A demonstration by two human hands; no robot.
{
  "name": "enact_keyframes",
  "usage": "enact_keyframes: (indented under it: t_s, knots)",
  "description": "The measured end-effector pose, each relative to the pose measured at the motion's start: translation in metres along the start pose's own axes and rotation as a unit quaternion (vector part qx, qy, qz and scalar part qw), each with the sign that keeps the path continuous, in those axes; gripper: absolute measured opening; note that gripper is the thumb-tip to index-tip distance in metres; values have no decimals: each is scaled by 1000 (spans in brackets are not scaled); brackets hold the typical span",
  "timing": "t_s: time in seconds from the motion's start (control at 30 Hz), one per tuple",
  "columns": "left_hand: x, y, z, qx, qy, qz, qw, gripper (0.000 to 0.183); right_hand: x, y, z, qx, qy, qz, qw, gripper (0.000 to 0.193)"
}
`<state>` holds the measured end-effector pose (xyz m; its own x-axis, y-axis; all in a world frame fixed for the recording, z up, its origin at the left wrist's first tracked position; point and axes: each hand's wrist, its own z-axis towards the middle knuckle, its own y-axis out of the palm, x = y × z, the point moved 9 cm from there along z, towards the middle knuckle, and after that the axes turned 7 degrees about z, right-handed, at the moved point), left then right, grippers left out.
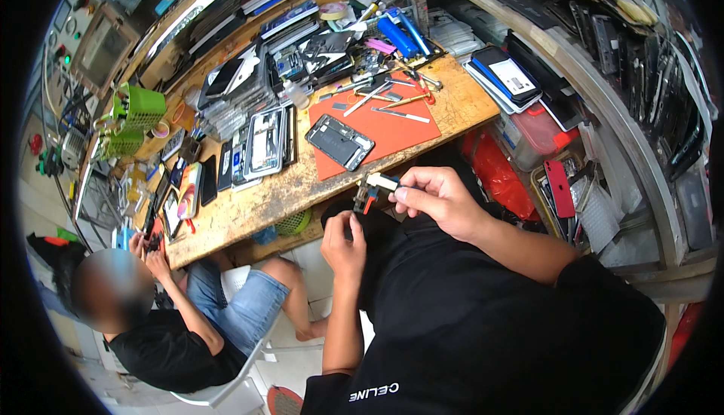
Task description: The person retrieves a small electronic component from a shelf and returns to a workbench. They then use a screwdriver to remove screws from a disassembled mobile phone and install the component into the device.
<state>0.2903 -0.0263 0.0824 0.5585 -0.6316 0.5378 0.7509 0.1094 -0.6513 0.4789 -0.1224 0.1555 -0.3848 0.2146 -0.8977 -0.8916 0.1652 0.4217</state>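
From a head-worn camera looking down: the wearer's right hand (446, 205) pinches a small white piece (382, 182) between thumb and fingertips, a grip that seems chosen for fine control. Its far end meets or overlaps a small dark part with an orange-red tip (369, 204), in front of the workbench (283, 192) edge and above the lap, perhaps for a closer look. The left hand (345, 251) is curled just below, thumb near fingers; whether it grasps the dark part I cannot tell. On the bench, an orange mat (411, 134) carries an opened phone shell (339, 142) and loose slim tools (401, 114), probably laid there to stay within reach. At right, a tray (537, 189) holds a red phone-shaped panel (558, 189) leaning among mixed pieces; behind it sits a red-lidded clear box (539, 130), contents unclear. Far left stands a green perforated basket (147, 106), its contents hard to make out.
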Motion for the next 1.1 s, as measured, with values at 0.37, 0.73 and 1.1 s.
enact_keyframes:
  t_s: [0.37, 0.73, 1.1]
  knots:
    - [157, -74, 34, 220, 236, 58, 945, 25, -21, 1, -12, 26, -119, -117, 986, 12]
    - [158, -74, 34, 205, 242, 70, 946, 27, -18, 3, -14, 6, -100, -103, 990, 12]
    - [156, -77, 33, 176, 218, 38, 959, 22, -49, 15, -22, 30, -259, -285, 922, 7]
